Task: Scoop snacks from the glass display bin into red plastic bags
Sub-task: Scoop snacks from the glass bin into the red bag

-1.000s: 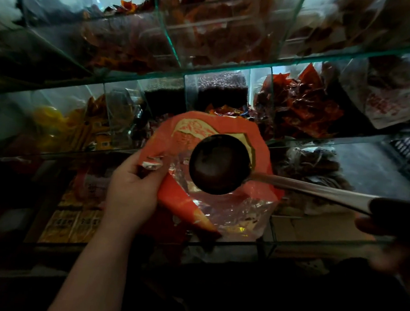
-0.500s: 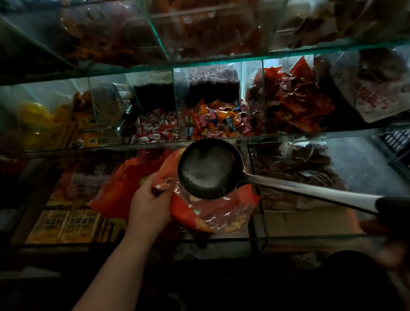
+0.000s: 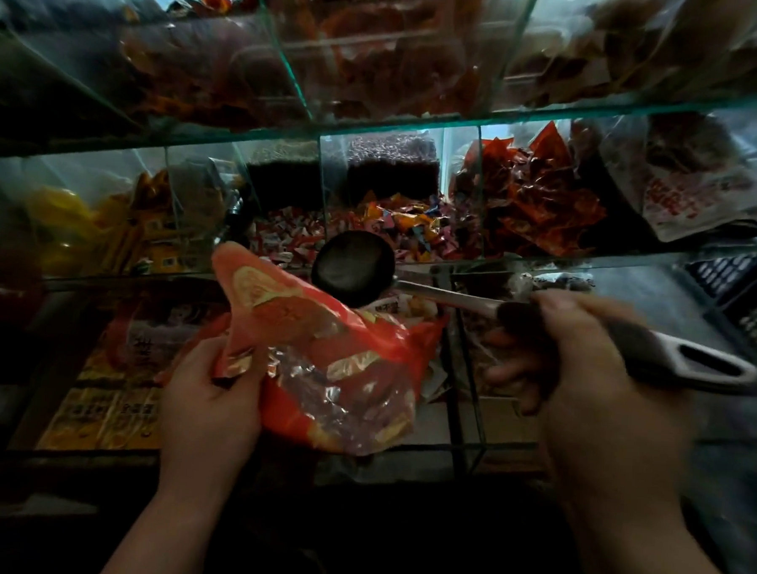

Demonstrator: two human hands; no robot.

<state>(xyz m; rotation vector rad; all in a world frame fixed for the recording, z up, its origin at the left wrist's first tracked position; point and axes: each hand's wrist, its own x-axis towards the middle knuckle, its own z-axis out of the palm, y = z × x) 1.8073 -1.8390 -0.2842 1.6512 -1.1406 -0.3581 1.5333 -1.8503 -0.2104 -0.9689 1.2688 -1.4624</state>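
Both clenched: left hand (image 3: 210,409), bag (image 3: 320,367); right hand (image 3: 582,385), ladle (image 3: 353,270).

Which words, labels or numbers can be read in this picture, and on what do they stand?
No text can be read with certainty.
Yellow packets: dark print, too blurred.
White bag: red print, too blurred.
Red plastic bag: gold emblem, no legible words.
Small packet beside the ladle: characters too small.
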